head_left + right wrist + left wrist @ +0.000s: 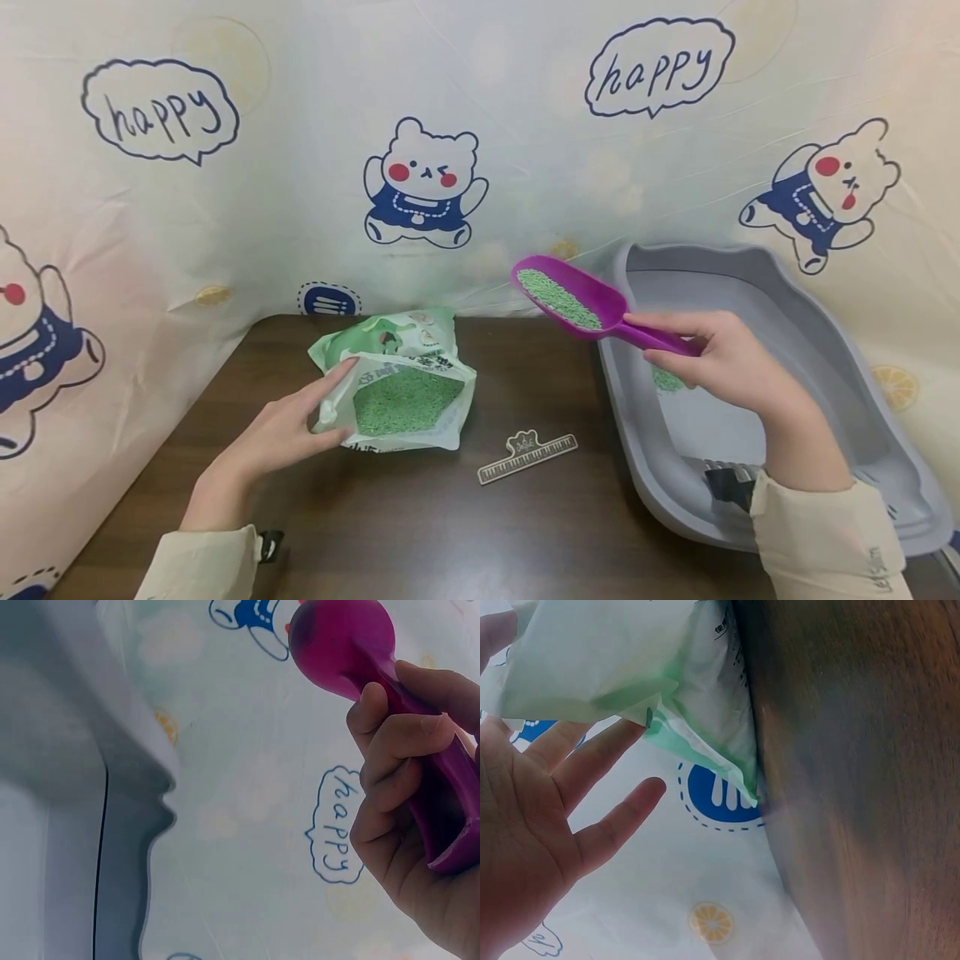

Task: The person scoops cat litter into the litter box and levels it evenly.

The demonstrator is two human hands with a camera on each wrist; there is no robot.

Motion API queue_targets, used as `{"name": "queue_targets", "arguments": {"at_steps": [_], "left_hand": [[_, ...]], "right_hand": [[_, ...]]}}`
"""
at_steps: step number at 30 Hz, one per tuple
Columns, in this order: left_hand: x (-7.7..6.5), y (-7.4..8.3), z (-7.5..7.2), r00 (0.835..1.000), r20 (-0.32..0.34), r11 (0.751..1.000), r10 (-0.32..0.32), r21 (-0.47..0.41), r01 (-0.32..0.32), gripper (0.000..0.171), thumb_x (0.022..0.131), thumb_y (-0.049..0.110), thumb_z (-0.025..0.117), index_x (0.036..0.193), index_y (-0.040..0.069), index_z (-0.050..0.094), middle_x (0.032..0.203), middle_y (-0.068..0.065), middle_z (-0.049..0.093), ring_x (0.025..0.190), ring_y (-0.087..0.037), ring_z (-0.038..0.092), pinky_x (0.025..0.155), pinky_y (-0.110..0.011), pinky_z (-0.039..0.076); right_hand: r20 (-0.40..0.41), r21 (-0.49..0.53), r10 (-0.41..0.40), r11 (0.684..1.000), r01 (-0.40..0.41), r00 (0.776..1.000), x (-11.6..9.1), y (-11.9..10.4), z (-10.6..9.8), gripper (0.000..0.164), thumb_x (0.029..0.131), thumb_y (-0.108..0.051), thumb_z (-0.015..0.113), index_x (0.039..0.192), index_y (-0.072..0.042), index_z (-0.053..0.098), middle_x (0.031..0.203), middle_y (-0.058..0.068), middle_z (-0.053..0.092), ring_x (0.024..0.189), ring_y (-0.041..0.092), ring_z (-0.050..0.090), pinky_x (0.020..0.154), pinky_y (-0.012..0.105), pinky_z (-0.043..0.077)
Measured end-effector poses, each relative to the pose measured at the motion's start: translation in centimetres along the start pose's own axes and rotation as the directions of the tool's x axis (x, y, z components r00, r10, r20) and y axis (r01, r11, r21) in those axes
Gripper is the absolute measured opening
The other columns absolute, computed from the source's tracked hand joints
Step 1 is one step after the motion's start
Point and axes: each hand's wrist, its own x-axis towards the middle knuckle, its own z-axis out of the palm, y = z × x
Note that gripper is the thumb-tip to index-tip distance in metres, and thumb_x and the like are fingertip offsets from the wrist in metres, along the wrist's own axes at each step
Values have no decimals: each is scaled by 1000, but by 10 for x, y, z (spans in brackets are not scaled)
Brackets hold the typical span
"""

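Observation:
My right hand [723, 362] grips the handle of a purple scoop [611, 300], its fingers curled round it. Green litter pellets [558, 298] lie in the scoop, which is held over the left rim of a grey litter box [626, 433]. A small patch of green pellets [666, 380] shows inside the box, partly hidden by that hand. At the left, my left hand [288, 427] touches the side of an opened bag [450, 437] of green pellets with its fingers spread. The left wrist view shows these fingers [604, 761] mostly straight against the bag.
A flat clip [528, 457] with a piano-key pattern lies on the dark wooden table [450, 533] between the bag and the litter box. Behind the table hangs a pale cloth [525, 167] printed with bears. The litter box stands at the table's right side.

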Motion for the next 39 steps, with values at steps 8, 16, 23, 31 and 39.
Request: {"name": "queue_targets", "arguments": {"at_steps": [8, 16, 23, 31, 39], "left_hand": [[1, 0, 0, 1000, 10, 1000, -15, 5, 15, 89, 87, 50, 71, 157, 43, 17, 128, -17, 63, 92, -23, 61, 77, -46, 49], [2, 2, 0, 1000, 17, 1000, -19, 8, 19, 89, 87, 50, 70, 157, 44, 16, 118, -16, 67, 88, -20, 60, 75, -44, 48], [1, 1, 0, 999, 26, 999, -34, 2, 34, 90, 86, 51, 70, 157, 45, 16, 121, -17, 66, 90, -21, 60, 77, -45, 49], [1, 1, 3, 999, 22, 999, -38, -9, 38, 90, 86, 52, 70, 157, 45, 15, 123, -17, 66, 93, -22, 61, 76, -45, 49], [0, 2, 1, 999, 26, 999, -43, 0, 43, 90, 86, 52, 69, 157, 45, 15, 123, -19, 66, 95, -24, 63, 78, -48, 50]], "right_hand": [[-29, -68, 36, 997, -38, 999, -17, 14, -16, 43, 88, -8, 74, 130, -14, 68, 94, -4, 66, 49, 16, 52, 45, 28, 42], [-35, -145, 117, 982, -121, 992, -39, 27, -39, 46, 88, -12, 75, 132, -18, 66, 79, -1, 59, 49, 16, 50, 43, 29, 38], [-50, -185, 200, 961, -205, 979, -56, 40, -53, 47, 88, -16, 75, 134, -21, 64, 66, 1, 56, 49, 17, 51, 42, 30, 36], [-70, -265, 274, 922, -282, 959, -72, 56, -71, 47, 89, -21, 75, 134, -24, 64, 58, -1, 52, 51, 16, 50, 45, 30, 33], [-83, -252, 303, 915, -314, 949, -88, 67, -79, 48, 86, -13, 76, 131, -28, 67, 59, -3, 51, 48, 16, 46, 43, 28, 36]]}}
